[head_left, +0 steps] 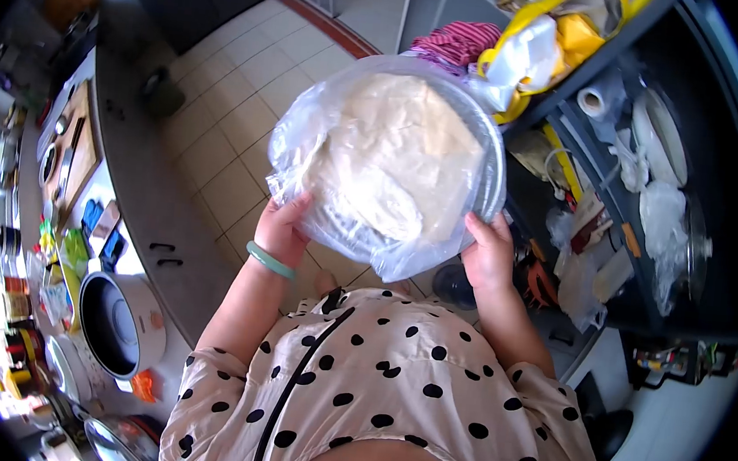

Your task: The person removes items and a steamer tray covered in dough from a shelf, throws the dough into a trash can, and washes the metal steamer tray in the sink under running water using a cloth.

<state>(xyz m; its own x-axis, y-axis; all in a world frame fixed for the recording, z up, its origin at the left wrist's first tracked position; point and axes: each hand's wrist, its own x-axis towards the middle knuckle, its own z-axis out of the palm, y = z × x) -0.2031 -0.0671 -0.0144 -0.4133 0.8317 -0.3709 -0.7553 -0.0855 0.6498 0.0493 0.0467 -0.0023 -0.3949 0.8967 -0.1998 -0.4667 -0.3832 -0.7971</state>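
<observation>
Between my hands is a round, shallow pan (498, 176) with a shiny rim, covered by a clear plastic bag (310, 102). Flat, pale beige sheets (405, 124) lie inside under the crinkled plastic; I cannot make out what they are. My left hand (286, 223), with a green bangle (270, 260) on its wrist, grips the near left edge through the plastic. At the near right edge, my right hand (489, 245) has its thumb on top and its fingers mostly hidden underneath. The pan is held above the tiled floor, in front of my body.
On the left runs a counter with a cutting board (82, 148), a large pot (119, 327) and several small items. To the right stands a dark shelf unit (563, 116) holding bags, a paper roll (591, 101) and dishes. Floor tiles (217, 156) lie ahead.
</observation>
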